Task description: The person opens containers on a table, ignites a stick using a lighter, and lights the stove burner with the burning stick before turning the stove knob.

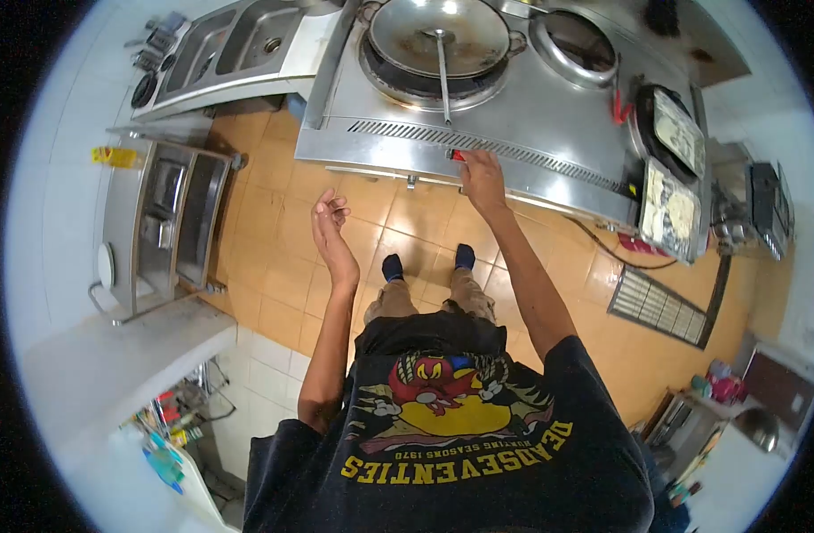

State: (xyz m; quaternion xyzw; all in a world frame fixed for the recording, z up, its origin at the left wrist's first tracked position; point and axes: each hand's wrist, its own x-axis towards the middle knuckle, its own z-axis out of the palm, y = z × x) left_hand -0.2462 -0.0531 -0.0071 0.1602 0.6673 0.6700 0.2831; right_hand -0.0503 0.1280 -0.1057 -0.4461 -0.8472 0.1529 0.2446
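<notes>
My right hand (483,185) is at the front edge of the steel stove (371,142), its fingers closed on a small red object (458,155). Most of that object is hidden by the fingers, so I cannot tell if it is a knob or a loose item. My left hand (335,235) hangs in the air over the floor, half curled, with nothing in it. Beyond the right hand, a large wok (398,35) sits on the burner with a long-handled ladle (443,75) resting in it, handle toward me.
A second round pan (574,49) stands on the stove's right. Foil-lined trays (669,209) lie at its right end. A double sink (260,40) and a steel cart (149,226) are on the left. A drain grate (658,306) and a hose (611,251) lie on the right.
</notes>
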